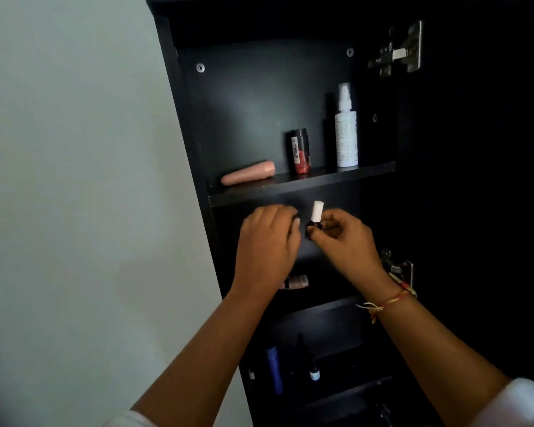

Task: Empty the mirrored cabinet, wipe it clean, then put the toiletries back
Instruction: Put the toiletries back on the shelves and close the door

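The dark cabinet [181, 103] stands open against a pale wall [74, 180], and both hands are raised inside its middle compartment, just under the front edge of the top shelf [302, 188]. The right hand [346, 241] pinches a small dark nail polish bottle [315, 215] between thumb and fingertips, holding it upright with its white cap pointing up, in the air and clear of any shelf. The left hand [267, 238] is just beside it, back towards the camera, fingers curled and blurred; I cannot tell whether it holds anything or touches the bottle. On the top shelf a pink tube [248, 174] lies on its side near the left end, a red and black canister [300, 151] stands near the middle, and a tall black bottle [329, 131] stands touching or just beside a white spray bottle [346, 131] towards the right end. Behind the left wrist a small pale bottle [296, 282] lies on its side on the middle shelf. In the compartment below, a blue tube [274, 369] stands towards the left, with a slim black bottle [301, 349] and a tiny bottle with a white label [314, 371] near it. Two metal hinges, the upper hinge [396, 52] and the lower hinge [399, 268], sit along the right side. A red and yellow thread bracelet [392, 300] circles the right wrist.
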Demonstrator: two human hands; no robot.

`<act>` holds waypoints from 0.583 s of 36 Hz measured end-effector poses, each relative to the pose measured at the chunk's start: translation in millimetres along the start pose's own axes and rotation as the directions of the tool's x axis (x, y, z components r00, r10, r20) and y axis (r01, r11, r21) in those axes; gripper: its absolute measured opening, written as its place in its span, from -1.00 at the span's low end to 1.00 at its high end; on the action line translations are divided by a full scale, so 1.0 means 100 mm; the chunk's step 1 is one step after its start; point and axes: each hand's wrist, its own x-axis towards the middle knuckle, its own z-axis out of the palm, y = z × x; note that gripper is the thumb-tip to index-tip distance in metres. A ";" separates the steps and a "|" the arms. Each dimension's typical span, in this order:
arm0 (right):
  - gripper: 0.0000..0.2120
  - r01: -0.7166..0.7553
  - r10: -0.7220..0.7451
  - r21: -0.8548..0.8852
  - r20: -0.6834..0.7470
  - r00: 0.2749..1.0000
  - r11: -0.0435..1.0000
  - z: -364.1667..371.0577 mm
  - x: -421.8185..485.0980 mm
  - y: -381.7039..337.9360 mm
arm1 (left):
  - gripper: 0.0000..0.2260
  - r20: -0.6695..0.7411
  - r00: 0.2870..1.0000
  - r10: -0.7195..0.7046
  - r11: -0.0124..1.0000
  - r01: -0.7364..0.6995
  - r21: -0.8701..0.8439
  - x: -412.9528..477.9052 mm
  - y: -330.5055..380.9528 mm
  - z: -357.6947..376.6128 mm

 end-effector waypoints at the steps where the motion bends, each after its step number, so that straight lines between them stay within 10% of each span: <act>1: -0.87 -0.026 0.026 -0.029 0.017 1.000 0.999 0.01 -0.04 0.10 | -0.87 0.052 0.998 -0.025 0.999 0.026 -0.029 -0.13 0.03 0.07; 8: -0.85 -0.194 0.242 -0.287 0.140 0.960 0.938 0.10 -0.19 0.78 | -0.76 0.391 0.899 -0.196 0.968 0.241 -0.070 -0.92 0.06 0.64; 21: -0.78 -0.191 0.277 -0.427 0.149 0.949 0.884 0.24 -0.11 1.11 | -0.92 0.412 0.856 -0.313 0.929 0.366 -0.055 -1.25 -0.08 0.85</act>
